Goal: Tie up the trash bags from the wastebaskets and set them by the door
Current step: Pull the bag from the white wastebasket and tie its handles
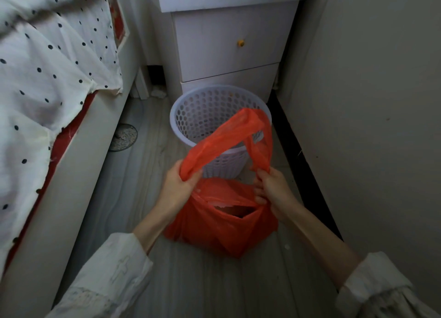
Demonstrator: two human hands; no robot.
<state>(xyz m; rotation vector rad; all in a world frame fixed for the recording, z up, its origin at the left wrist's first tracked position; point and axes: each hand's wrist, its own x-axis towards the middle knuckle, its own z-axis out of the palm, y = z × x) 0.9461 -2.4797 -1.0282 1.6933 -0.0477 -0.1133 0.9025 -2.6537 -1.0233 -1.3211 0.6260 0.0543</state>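
An orange-red trash bag (222, 224) sits on the floor in front of me, its mouth partly open with pale paper showing inside. My left hand (177, 186) grips the bag's left handle and my right hand (270, 187) grips the right one. Between them the handles rise in an arch over the bag. Just behind it stands a white perforated wastebasket (210, 112), with no bag in it.
A white nightstand (226, 45) with a yellow knob stands behind the basket. A bed (78, 165) with a dotted white sheet runs along the left. A wall (370, 103) with a dark baseboard closes the right. A round floor drain (124, 136) lies by the bed.
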